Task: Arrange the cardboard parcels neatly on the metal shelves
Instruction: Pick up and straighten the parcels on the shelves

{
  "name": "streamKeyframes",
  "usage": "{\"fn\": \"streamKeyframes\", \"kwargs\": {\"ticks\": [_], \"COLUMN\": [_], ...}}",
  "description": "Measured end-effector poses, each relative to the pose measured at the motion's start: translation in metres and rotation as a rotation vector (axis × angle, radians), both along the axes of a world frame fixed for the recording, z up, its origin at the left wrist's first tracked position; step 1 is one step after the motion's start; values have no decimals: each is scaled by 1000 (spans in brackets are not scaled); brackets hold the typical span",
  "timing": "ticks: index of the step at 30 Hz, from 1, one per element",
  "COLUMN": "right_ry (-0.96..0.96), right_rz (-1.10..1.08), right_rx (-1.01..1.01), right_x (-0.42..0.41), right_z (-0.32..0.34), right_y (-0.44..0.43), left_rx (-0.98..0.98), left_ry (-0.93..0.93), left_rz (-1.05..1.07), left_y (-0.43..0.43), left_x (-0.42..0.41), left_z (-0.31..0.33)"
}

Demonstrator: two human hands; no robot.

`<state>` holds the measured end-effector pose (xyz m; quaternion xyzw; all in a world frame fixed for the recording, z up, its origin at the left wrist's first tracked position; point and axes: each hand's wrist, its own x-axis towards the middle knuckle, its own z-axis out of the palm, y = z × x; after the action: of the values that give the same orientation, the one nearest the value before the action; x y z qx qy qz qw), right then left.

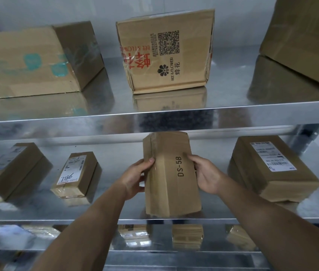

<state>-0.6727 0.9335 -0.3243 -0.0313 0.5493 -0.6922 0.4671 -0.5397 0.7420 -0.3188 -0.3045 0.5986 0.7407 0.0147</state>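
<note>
two bare forearms came up from the bottom of the view, and between them sat the ds-5b box (171, 173), long side running front to back on the middle shelf (56, 220), near end right at the front lip. whether it rested fully on the metal or hung just above it, i couldn't tell. left hand (135, 177) gripped the left edge, thumb over the top face, fingers curled under the side. right hand (206, 174) mirrored it on the right edge, thumb up by the printed code. both hands were half closed round the box, a firm hold and no fingertip pinch. by my read this was the placing step: the box going into the gap between the labelled box (76, 173) on the left and the big box (268, 169) on the right, well apart from both. the next move called for a push back from the lip and a squaring-up so its sides ran true with the neighbours, then a release. up on the top shelf (233, 112) stood the bee & flower box (164, 51).
</note>
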Motion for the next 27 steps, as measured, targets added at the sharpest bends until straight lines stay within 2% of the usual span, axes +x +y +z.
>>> {"fn": "streamKeyframes", "kwargs": {"ticks": [8, 14, 27], "right_ry": [77, 85, 22], "right_rz": [-68, -128, -106], "right_rx": [58, 104, 117], "right_x": [0, -1, 9], "right_z": [-6, -16, -26], "right_y": [-1, -2, -4], "left_rx": [150, 265, 189], "left_ry": [-32, -2, -42], "left_rz": [98, 40, -44], "left_y": [1, -2, -2], "left_x": [1, 3, 3], "left_z": [0, -1, -4]}}
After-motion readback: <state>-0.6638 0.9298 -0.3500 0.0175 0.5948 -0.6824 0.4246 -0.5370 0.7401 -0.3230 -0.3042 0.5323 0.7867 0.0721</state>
